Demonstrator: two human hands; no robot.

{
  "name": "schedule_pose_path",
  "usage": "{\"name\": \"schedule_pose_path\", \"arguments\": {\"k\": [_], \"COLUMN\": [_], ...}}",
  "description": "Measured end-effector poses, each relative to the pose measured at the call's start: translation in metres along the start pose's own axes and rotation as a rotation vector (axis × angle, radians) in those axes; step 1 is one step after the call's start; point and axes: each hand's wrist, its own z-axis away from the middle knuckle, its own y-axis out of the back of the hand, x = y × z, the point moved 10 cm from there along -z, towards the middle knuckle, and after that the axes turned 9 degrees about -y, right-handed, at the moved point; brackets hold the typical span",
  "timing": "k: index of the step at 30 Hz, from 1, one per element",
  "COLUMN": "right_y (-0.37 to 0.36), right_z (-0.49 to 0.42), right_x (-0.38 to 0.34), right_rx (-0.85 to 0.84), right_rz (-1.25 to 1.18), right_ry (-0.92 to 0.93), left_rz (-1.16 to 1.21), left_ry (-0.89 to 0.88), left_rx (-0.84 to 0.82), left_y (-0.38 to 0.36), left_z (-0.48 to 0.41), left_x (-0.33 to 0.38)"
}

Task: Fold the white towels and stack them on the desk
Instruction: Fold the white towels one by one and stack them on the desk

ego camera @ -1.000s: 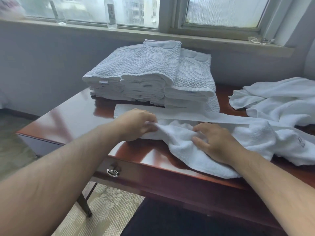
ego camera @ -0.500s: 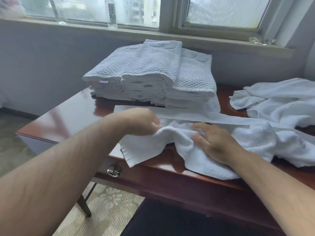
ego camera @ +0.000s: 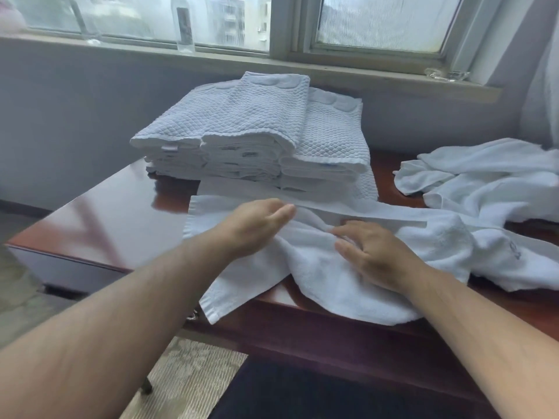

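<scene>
A rumpled white towel (ego camera: 320,276) lies across the front of the red-brown desk (ego camera: 99,225), one corner hanging over the front edge. My left hand (ego camera: 257,225) hovers over the towel's left part with fingers held straight and together, holding nothing. My right hand (ego camera: 372,252) rests flat on the bunched middle of the towel, fingers spread. Behind them stands a stack of folded white waffle-weave towels (ego camera: 260,137).
A heap of unfolded white towels (ego camera: 484,179) lies at the desk's right back. A window sill (ego camera: 211,55) with a clear bottle (ego camera: 184,25) runs behind. A drawer handle (ego camera: 193,314) shows under the front edge. Carpet lies left of the desk.
My left hand pulled the towel's left end out toward the left, then let go and opened. The towel now lies wider, its corner over the desk edge. My right hand stayed pressing.
</scene>
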Motion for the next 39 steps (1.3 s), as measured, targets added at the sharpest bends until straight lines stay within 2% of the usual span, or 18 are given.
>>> {"name": "schedule_pose_path", "arguments": {"k": [3,5,7,10,11,13,15,17,18,20,22,24,26,28,30,34,37,39], "right_y": [0.021,0.041,0.054,0.067,0.065,0.057,0.056,0.066,0.077,0.112,0.154,0.169,0.160,0.140,0.124,0.109,0.132,0.158], "right_z": [0.000,0.002,0.007,0.014,0.013,0.007,0.002,0.002,0.005,0.020,0.060,0.102,0.126,0.140,0.136,0.112,0.109,0.116], "right_x": [0.018,0.043,0.072,0.102,0.105,0.094,0.075,0.068,0.073,0.094,0.128,0.172,0.220,0.251,0.256,0.222,0.203,0.206], "right_rx": [0.147,0.217,0.135,0.019,-0.018,-0.061,-0.052,-0.027,0.021,0.268,0.618,0.788,0.693,0.489,0.394,0.433,0.649,0.853], "right_rz": [0.154,0.415,0.554,0.493,0.480,0.425,0.148,-0.208,-0.293,-0.250,-0.108,-0.101,-0.080,-0.042,-0.097,-0.557,-0.529,-0.515], "right_ry": [-0.157,-0.383,-0.590,-0.732,-0.702,-0.549,-0.414,-0.343,-0.342,-0.369,-0.514,-0.710,-0.936,-1.072,-1.004,-0.640,-0.454,-0.468], "left_rz": [-0.370,-0.435,-0.379,-0.497,-0.589,-0.696,-0.559,-0.325,-0.283,-0.342,-0.391,-0.328,-0.280,-0.303,-0.324,-0.304,-0.247,-0.221], "left_ry": [0.064,0.090,0.150,0.245,0.228,0.129,-0.009,-0.097,-0.114,-0.101,-0.152,-0.345,-0.436,-0.395,-0.373,-0.393,-0.395,-0.409], "left_rx": [-0.302,-0.432,-0.545,-0.656,-0.620,-0.394,-0.206,-0.181,-0.201,-0.192,-0.067,0.063,0.026,-0.089,-0.143,-0.177,-0.146,-0.123], "left_y": [-0.039,-0.045,-0.036,-0.013,-0.007,-0.002,-0.022,-0.059,-0.080,-0.109,-0.119,-0.126,-0.146,-0.168,-0.179,-0.176,-0.164,-0.157], "left_z": [0.008,0.014,0.018,0.023,0.017,-0.002,-0.012,-0.014,-0.017,-0.024,-0.032,-0.036,-0.040,-0.046,-0.049,-0.051,-0.049,-0.048], "left_x": [0.000,-0.001,-0.002,-0.001,0.004,0.026,0.054,0.073,0.079,0.084,0.102,0.138,0.159,0.157,0.148,0.139,0.134,0.133]}}
